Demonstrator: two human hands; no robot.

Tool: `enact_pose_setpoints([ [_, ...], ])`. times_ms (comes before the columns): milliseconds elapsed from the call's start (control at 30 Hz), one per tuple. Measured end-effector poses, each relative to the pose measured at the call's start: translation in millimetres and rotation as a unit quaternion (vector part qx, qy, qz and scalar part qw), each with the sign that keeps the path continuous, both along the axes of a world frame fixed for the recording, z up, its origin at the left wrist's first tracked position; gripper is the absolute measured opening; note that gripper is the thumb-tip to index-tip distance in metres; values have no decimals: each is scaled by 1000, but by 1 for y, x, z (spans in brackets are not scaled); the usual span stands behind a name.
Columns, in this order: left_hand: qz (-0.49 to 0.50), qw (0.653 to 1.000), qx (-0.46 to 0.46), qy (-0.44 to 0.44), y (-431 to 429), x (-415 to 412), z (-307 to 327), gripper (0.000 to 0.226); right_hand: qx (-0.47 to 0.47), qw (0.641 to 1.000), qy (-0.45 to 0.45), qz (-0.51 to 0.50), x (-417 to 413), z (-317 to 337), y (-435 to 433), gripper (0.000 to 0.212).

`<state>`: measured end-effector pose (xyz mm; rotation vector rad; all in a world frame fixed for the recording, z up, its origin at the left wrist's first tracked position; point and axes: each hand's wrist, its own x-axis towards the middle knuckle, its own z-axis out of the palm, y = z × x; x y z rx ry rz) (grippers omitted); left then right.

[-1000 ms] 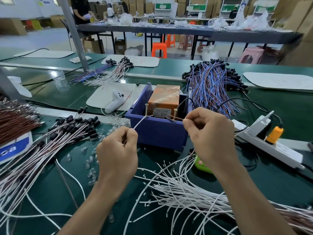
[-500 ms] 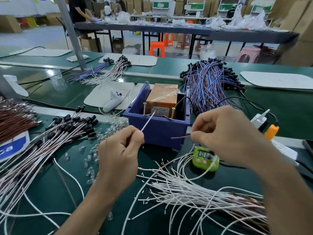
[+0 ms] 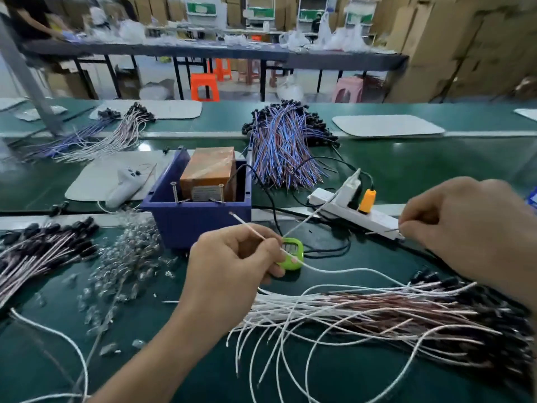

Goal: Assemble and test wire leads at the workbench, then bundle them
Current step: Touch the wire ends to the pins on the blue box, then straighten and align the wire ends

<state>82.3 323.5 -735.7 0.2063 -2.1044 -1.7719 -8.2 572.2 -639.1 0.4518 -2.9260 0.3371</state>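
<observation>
My left hand (image 3: 232, 271) pinches a white wire lead (image 3: 250, 228) whose bare tip points up toward the blue box (image 3: 200, 222). The lead's tail curves right across the green mat. My right hand (image 3: 470, 231) pinches a thin wire end (image 3: 380, 231) over the white power strip (image 3: 374, 216). Inside the blue box sits an orange tester (image 3: 209, 167), with two metal pins (image 3: 175, 193) standing at its front. A heap of white and brown leads (image 3: 377, 312) lies below my hands on the right.
A green counter (image 3: 293, 254) lies right of my left hand. Clear bulbs (image 3: 128, 257) are scattered at the left beside black-capped leads (image 3: 43, 251). A blue and red wire bundle (image 3: 282, 149) sits behind the box. A white handheld tool (image 3: 122, 187) rests on a grey pad.
Both hands have drawn back from the box's pins toward me and to the right. The right hand moved out over the power strip, and the view shifted right.
</observation>
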Motion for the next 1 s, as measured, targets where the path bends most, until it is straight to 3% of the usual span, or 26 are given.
enact_pose_setpoints([
  [67, -34, 997, 54, -43, 17, -8, -2, 28, -13, 999, 22, -19, 6, -4, 16, 34],
  [200, -86, 972, 147, -164, 37, -18, -16, 21, -11, 997, 39, -59, 12, -40, 28, 13],
  [367, -98, 954, 153, -238, 33, -8, -36, 13, -114, 991, -72, 15, 15, -117, 19, 12],
  [433, -71, 956, 147, -244, 23, -4, -39, 15, -162, 983, -74, 34, 20, -143, 16, 11],
  [600, 52, 972, 30, -228, -16, -1, -38, 13, -221, 972, -51, 62, 28, -162, 14, 8],
  [667, 136, 970, -79, -188, -26, -1, -34, 15, -227, 968, -70, 76, 30, -158, 14, 12],
  [733, 158, 955, -211, -136, -23, 2, -25, 14, -236, 963, -91, 98, 35, -152, 15, 25],
  [867, -12, 950, -308, -51, 11, -5, -11, 34, -226, 970, -61, 70, 34, -119, 45, 50],
  [1000, -221, 885, -407, -43, 56, -24, -3, 65, -119, 990, -79, -5, 27, -89, 97, 74],
])
